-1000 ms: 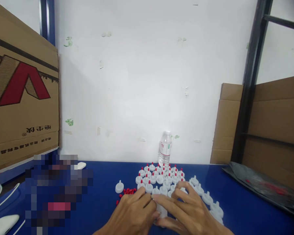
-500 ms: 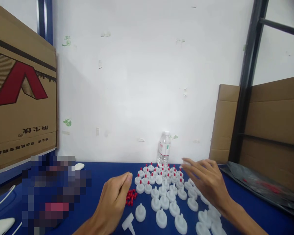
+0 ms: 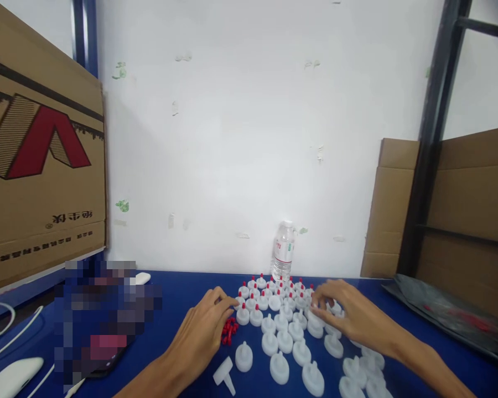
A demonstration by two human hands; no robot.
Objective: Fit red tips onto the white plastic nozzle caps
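Reaching hands: both are stretched forward over the blue tabletop (image 3: 178,309), left hand (image 3: 203,329) and right hand (image 3: 348,312) on either side of a cluster of white caps (image 3: 288,337).
Left hand: fingers curled loosely, tips beside the small heap of red plugs (image 3: 229,330) and close to a red-tipped cap (image 3: 243,314); whether a plug is pinched between the fingertips I cannot tell, the view is too small.
Right hand: fingers bent down onto the white caps at the far right of the cluster, touching or just about to touch one; no firm grip shows.
Red plugs: just right of the left hand's fingertips, well apart from the right hand, so the left is the nearer.
White caps: upright, spouts up, between the hands and running toward the person; one tipped cap (image 3: 224,375) lies on its side near the left wrist.
Behind: a water bottle (image 3: 283,251) stands by the wall, beyond the red-tipped caps.
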